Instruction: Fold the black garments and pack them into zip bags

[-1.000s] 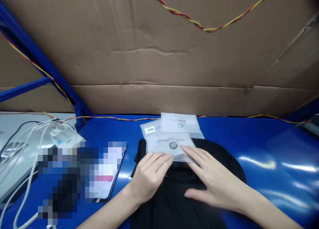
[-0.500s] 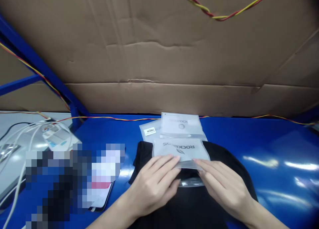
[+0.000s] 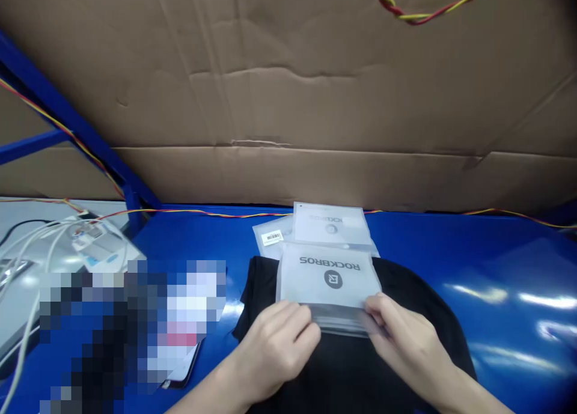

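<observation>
Blue surface [image 3: 451, 246]: we note the pouch [image 3: 315, 288] now flatter, its logo [image 3: 333, 279] exposed, seemingly better aligned; left hand [image 3: 280, 345] and right hand [image 3: 408, 339] pinch its near corners.

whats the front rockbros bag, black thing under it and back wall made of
Front bag: likely frosted plastic, its lower strip cloudily see-through. Black thing: probably soft matte fabric, given its loose drape. Back wall: apparently dull brown cardboard, with visible creases.
</observation>
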Motion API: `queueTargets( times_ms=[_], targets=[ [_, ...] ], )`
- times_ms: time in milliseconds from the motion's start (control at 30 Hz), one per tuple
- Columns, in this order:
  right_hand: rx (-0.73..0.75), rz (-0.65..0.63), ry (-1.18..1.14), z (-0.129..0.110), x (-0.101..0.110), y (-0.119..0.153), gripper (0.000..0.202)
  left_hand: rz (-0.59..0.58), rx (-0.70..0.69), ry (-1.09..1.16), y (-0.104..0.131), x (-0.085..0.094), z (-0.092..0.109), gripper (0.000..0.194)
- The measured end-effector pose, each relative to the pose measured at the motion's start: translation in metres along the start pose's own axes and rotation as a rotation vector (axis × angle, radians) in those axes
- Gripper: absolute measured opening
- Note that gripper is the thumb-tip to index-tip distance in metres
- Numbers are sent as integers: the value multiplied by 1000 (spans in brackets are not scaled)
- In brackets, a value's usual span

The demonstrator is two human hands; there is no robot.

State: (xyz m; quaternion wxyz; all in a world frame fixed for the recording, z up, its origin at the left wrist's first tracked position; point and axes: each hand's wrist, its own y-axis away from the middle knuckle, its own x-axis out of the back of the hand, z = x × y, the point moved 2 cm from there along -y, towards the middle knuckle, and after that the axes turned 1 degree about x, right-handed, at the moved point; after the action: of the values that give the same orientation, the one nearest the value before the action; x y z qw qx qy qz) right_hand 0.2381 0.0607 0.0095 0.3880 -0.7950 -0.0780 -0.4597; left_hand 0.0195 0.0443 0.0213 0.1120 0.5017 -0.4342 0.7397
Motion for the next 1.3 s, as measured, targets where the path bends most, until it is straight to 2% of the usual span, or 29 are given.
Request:
queueTargets(
  times_ms=[100, 233, 367, 467, 567, 667, 833, 1033, 1133, 1200, 1300],
  targets=[
    [39, 28, 8, -1, 3, -4, 13, -10, 65, 52, 2, -2, 0, 23],
    [58, 37, 7, -2, 8, -11, 24, 16, 254, 82, -2, 4, -7, 10],
    [37, 3, 39, 4, 10, -13, 30, -78, 467, 30, -5, 7, -21, 41],
    [15, -47, 94, 10, 8, -12, 36, -169, 557, 9, -3, 5, -26, 41],
    [-5, -108, 145, 14, 4, -8, 29, -191, 582, 7, -1, 1, -22, 37],
    [-27, -158, 161, 16, 0, -4, 16, -152, 575, 71, 1, -4, -18, 35],
    [-42, -135, 109, 15, -1, -2, 8, -69, 565, 135, 3, -8, -18, 21],
    [-48, -56, 47, 10, 3, -1, 24, 19, 545, 191, 5, -9, -18, 10],
    [-50, -31, 54, 10, 3, -1, 26, 32, 541, 205, 3, -5, -14, 5],
    [-51, -23, 65, 12, 3, -2, 24, 41, 567, 216, 0, -1, -11, 12],
    [-73, -13, 101, 18, 4, -4, 17, 88, 616, 295, -4, 5, -7, 35]
  ],
)
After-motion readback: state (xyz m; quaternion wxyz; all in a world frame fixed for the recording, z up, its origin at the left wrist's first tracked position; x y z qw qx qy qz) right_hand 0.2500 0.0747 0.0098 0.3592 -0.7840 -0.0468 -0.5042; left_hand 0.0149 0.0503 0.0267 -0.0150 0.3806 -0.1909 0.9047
